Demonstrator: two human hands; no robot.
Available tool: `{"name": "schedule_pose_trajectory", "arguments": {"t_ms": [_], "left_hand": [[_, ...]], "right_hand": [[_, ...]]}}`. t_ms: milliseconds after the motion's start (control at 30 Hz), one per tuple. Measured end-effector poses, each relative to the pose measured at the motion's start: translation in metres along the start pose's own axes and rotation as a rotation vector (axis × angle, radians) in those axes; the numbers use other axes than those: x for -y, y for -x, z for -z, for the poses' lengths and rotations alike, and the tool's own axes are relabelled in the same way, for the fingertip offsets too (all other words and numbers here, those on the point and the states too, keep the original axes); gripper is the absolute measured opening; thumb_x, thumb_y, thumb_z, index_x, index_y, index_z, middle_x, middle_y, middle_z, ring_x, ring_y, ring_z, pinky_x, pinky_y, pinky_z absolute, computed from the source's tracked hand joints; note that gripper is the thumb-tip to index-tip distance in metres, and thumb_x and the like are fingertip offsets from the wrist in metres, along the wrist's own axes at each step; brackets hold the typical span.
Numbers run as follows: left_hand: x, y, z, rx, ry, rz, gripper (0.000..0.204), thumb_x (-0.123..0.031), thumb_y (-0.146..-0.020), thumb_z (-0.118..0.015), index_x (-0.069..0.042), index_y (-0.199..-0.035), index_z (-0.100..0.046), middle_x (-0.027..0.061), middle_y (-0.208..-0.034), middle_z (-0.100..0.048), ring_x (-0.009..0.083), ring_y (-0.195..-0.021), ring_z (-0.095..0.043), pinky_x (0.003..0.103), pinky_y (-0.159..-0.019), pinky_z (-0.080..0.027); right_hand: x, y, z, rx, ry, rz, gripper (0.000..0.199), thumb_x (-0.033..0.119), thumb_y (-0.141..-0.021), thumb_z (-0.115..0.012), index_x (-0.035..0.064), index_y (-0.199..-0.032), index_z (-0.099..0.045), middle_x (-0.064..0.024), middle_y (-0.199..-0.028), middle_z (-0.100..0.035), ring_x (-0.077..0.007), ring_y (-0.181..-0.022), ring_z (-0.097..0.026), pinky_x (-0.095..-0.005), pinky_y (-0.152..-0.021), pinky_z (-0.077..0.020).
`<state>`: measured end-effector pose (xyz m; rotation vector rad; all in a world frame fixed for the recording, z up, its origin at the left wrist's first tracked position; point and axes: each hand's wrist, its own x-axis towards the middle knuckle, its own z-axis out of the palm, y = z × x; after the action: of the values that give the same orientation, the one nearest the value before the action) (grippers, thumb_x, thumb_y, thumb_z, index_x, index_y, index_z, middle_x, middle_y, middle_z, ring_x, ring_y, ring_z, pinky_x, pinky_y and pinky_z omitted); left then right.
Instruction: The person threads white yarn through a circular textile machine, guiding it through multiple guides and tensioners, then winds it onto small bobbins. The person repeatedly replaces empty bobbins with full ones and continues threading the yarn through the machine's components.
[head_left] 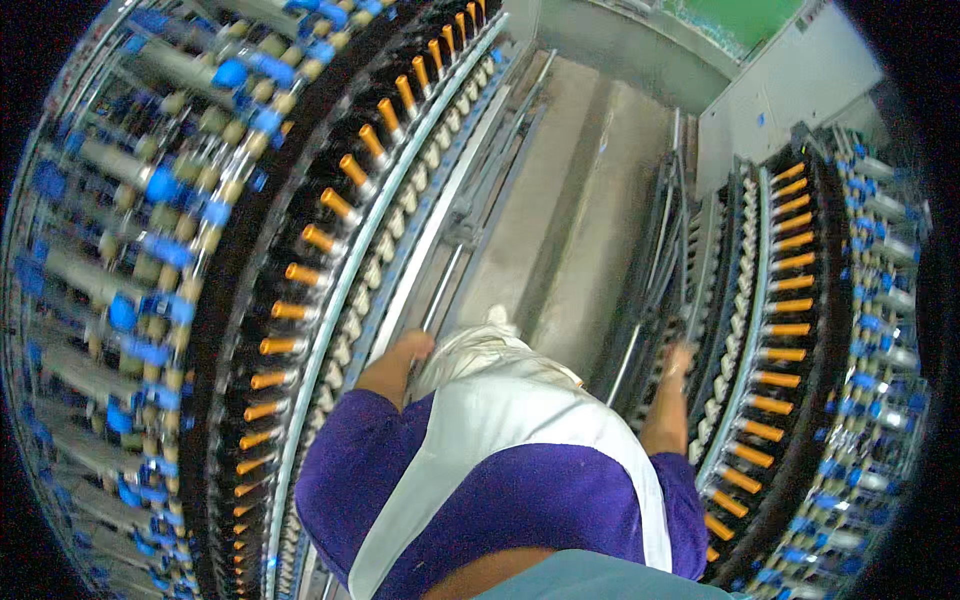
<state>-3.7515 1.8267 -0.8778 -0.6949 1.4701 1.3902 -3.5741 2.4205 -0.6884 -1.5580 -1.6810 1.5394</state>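
Orange tubular bobbins [790, 305] beside right hand [681, 357], curved rows.

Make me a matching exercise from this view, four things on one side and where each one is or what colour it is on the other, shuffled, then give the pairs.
Things:
1. left hand
2. right hand
3. orange bobbins
4. aisle floor

Descriptions:
A. grey, running between the two machines
B. at a metal rail of the left machine
C. set in rows along both machine frames
D. at the frame of the right machine

Pairs: 1-B, 2-D, 3-C, 4-A
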Motion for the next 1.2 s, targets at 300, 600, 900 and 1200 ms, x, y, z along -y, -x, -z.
{"name": "schedule_pose_trajectory", "arguments": {"t_ms": [300, 600, 900, 1200], "left_hand": [[-0.444, -0.123, -0.17, -0.013, 0.737, -0.62, 0.038, -0.022, -0.095, -0.052, 0.001, -0.124, -0.047, 0.0185, -0.125, -0.054, 0.03, -0.114, -0.054, 0.044, -0.095, -0.046], [-0.603, -0.227, -0.149, -0.206, 1.268, -0.539, 0.008, -0.003, -0.091, -0.049, -0.002, -0.095, -0.055, 0.0124, -0.103, -0.06, 0.026, -0.104, -0.056, 0.04, -0.096, -0.043], [-0.608, -0.12, -0.188, -0.296, 1.011, -0.447, 0.022, -0.005, -0.096, -0.045, 0.004, -0.115, -0.05, 0.0162, -0.114, -0.054, 0.0297, -0.117, -0.048, 0.041, -0.102, -0.037], [-0.761, 0.003, -0.227, -1.409, 0.311, -1.211, 0.032, -0.012, -0.098, -0.045, 0.005, -0.125, -0.041, 0.019, -0.111, -0.052, 0.0269, -0.103, -0.051, 0.032, -0.091, -0.038]], "right_hand": [[-0.098, -0.024, 0.008, 0.304, 0.403, -0.738, 0.023, 0.023, -0.09, -0.053, 0.0053, -0.08, -0.064, -0.0086, -0.064, -0.059, -0.0232, -0.051, -0.054, -0.04, -0.047, -0.0428], [0.168, -0.378, -0.143, 0.341, 0.671, -0.229, 0.023, 0.024, -0.092, -0.054, 0.0047, -0.085, -0.065, -0.0073, -0.071, -0.061, -0.0217, -0.06, -0.058, -0.0399, -0.054, -0.0459], [0.487, -0.497, -0.454, 0.759, 0.547, 0.797, 0.028, 0.026, -0.095, -0.056, -0.0008, -0.093, -0.062, -0.0064, -0.083, -0.067, -0.0135, -0.072, -0.061, -0.0273, -0.066, -0.0473], [0.455, -0.43, -0.611, 1.284, 1.287, 1.036, 0.017, 0.014, -0.087, -0.06, -0.0005, -0.095, -0.067, -0.0133, -0.089, -0.069, -0.0236, -0.078, -0.065, -0.0328, -0.071, -0.0505]]}}
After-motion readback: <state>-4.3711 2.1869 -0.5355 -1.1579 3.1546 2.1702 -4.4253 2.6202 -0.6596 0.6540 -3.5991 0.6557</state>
